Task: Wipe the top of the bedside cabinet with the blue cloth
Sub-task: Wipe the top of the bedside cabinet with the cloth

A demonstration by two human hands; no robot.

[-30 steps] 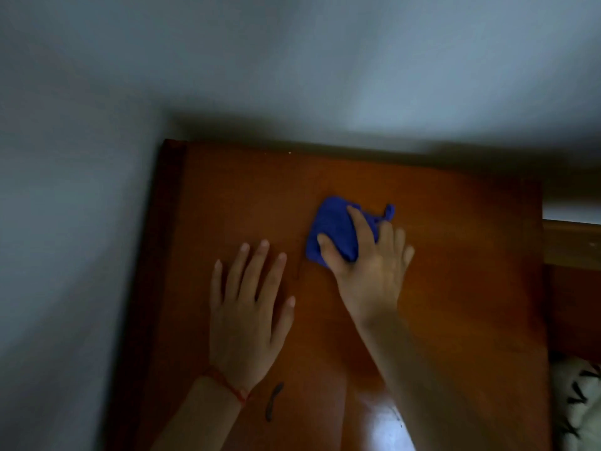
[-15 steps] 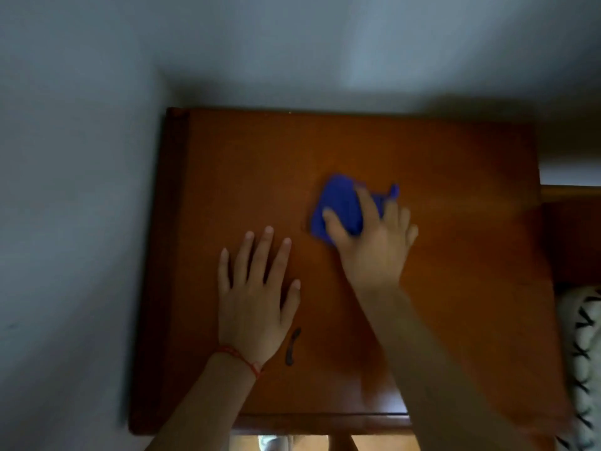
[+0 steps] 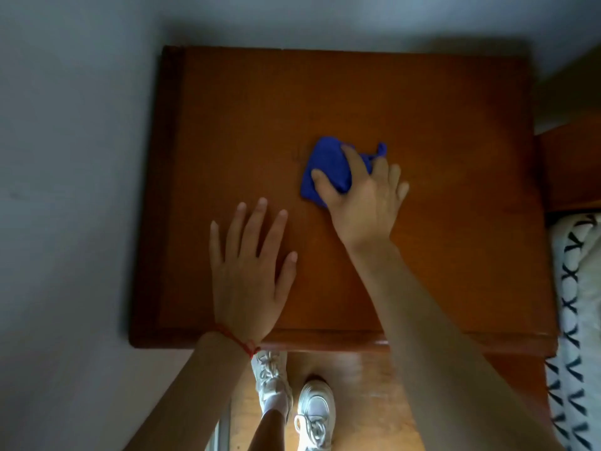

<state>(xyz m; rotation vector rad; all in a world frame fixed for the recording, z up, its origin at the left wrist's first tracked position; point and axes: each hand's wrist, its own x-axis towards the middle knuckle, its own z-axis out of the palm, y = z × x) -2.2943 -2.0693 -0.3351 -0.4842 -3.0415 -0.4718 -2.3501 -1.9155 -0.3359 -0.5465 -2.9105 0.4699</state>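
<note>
The bedside cabinet's brown wooden top (image 3: 439, 102) fills the middle of the head view. Near its centre lies a bunched blue cloth (image 3: 328, 164), and my right hand (image 3: 364, 200) presses down on it with thumb and fingers gripping its near side. One corner of the cloth sticks out beyond my fingers. My left hand (image 3: 250, 271) rests flat on the top, fingers spread, to the left of the cloth and nearer the front edge, holding nothing. A red string circles my left wrist.
White walls (image 3: 71, 157) meet the cabinet on its left and far sides. A bed with patterned white bedding (image 3: 575, 288) and a wooden frame (image 3: 572, 167) adjoins on the right. My white shoes (image 3: 312, 408) stand on the wooden floor below the front edge.
The camera has tilted down, so the cabinet's front edge, the floor and my shoes have come into view. Both hands and the cloth sit lower on the top, a little nearer the front edge.
</note>
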